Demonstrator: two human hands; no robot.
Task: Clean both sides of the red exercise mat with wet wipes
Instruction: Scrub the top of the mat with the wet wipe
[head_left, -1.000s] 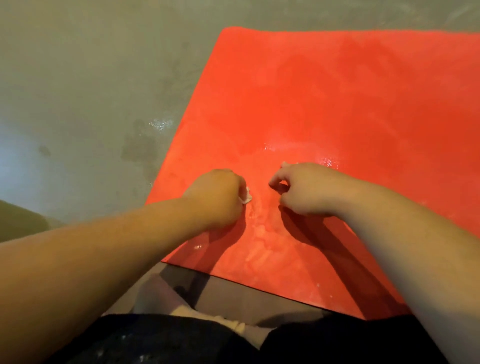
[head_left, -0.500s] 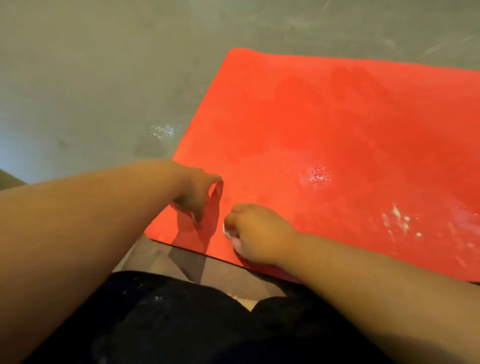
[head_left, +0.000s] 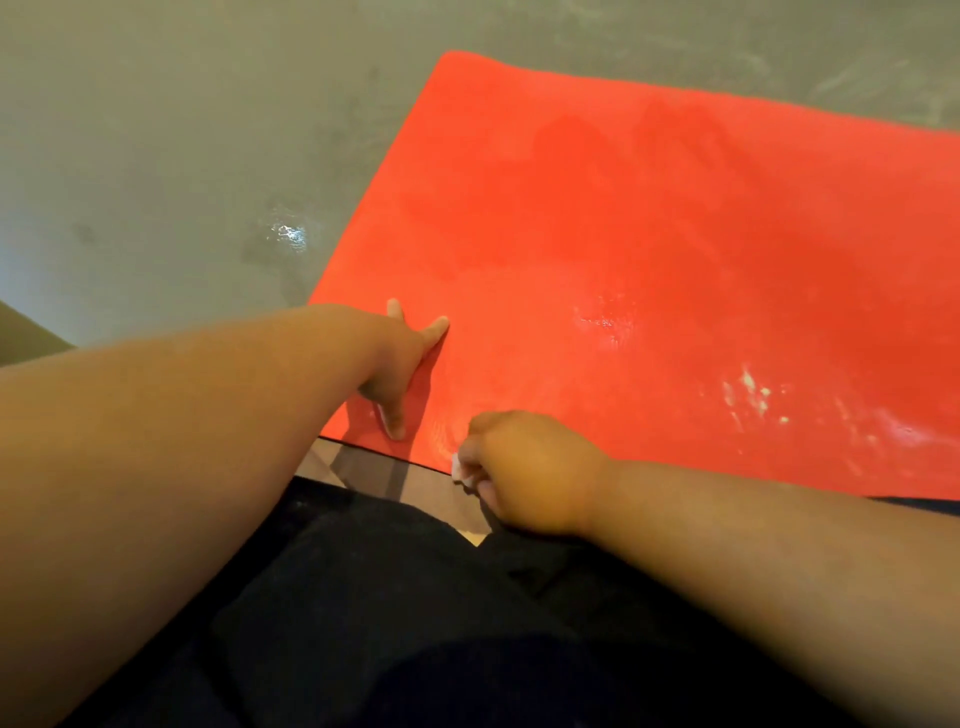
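Two hands are shown at the near-left corner of the red exercise mat, which is spread flat on the grey floor. The mat's long axis is seen to run away to the right, out of view, so nearly all its surface lies ahead and to the right of both hands. The left hand is laid on the corner, fingers straight and splayed, with nothing grasped. The right hand is curled round a small white wet wipe at the near edge. Pale smears are visible farther right, nearer this hand; a rightward stroke is judged to be called for.
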